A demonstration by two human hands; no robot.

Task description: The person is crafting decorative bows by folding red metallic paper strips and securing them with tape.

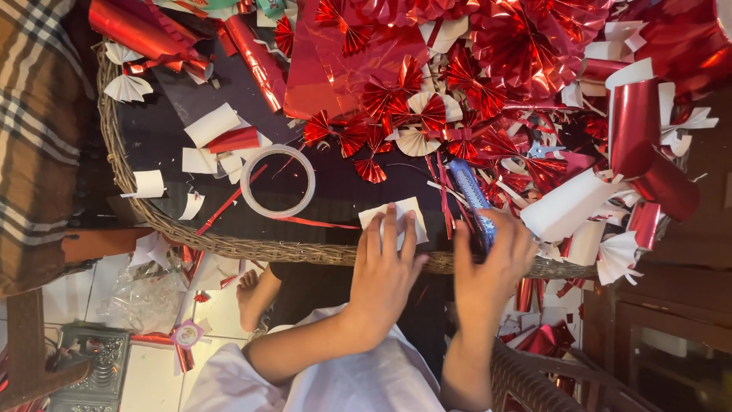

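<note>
At the table's (pixel 229 246) near edge, the left hand (pixel 385 267) lay flat, fingers spread, on the paper (pixel 408 210). The right hand (pixel 492 263) gripped blue scissors (pixel 469 191); pressing steadily seemed wise.

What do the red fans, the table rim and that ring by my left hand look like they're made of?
Red fans: likely metallic foil paper, as the pleats glint and the backs are white.
Table rim: woven wicker or rattan, showing a matte tan weave.
Ring: seemingly a clear plastic tape roll, translucent and glossy.
</note>
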